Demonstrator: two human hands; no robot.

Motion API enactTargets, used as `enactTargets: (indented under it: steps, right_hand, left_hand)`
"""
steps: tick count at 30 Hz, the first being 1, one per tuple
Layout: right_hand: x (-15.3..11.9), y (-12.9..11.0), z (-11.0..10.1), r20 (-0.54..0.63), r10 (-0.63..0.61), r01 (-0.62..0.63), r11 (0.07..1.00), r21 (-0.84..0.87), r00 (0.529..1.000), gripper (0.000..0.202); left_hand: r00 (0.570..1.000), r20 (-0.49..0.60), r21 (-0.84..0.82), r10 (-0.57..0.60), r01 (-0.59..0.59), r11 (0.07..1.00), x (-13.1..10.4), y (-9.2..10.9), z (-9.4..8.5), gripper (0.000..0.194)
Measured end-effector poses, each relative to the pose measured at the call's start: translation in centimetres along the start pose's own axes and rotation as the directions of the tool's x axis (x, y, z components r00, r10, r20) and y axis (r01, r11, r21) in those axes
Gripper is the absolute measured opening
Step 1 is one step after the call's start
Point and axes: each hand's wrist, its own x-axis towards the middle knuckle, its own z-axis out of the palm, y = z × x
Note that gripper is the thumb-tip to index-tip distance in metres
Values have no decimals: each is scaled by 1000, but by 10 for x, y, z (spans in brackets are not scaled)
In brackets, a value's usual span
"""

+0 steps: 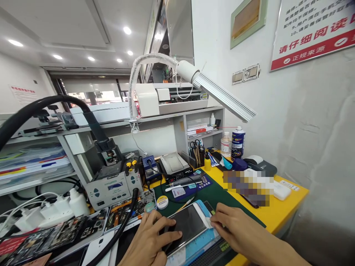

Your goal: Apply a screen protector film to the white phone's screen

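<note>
A white-framed phone (188,224) with a dark screen lies on a blue-and-white pad (195,245) at the front of the table. My left hand (154,236) rests over its left side, fingers apart, with two fingertips touching the screen. At the phone's right edge, my right hand (235,225) pinches a small white wipe (206,221) against the frame. Its fingertips partly hide the wipe. Under the pad is a dark, perforated mat (226,249), set on a green work mat (235,207).
A hot-air station (113,192) and trays of phone parts (122,210) stand on the left. A round tin (162,202) and several tools lie behind the phone. A lamp (224,96) hangs overhead. Spray can (237,142) and bottle (225,144) stand at the back right.
</note>
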Motion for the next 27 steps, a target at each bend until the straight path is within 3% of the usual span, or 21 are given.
enactTargets:
  steps: [8, 15, 23, 27]
  right_hand:
    - [23, 3, -15, 41, -11, 9, 999, 31, 999, 31]
    - [57, 8, -24, 94, -31, 27, 999, 45, 995, 33]
    - [92, 11, -31, 195, -79, 69, 996, 58, 978, 22]
    - [108, 8, -35, 271, -118, 102, 992, 73, 955, 20]
  left_hand:
    - [995, 41, 56, 88, -91, 994, -2, -25, 16, 71]
    - [983, -16, 164, 182, -177, 971, -4, -32, 30, 43]
    - [965, -81, 287, 249, -217, 933, -3, -31, 36, 38]
    - [969, -114, 311, 221, -176, 934, -2, -26, 41, 37]
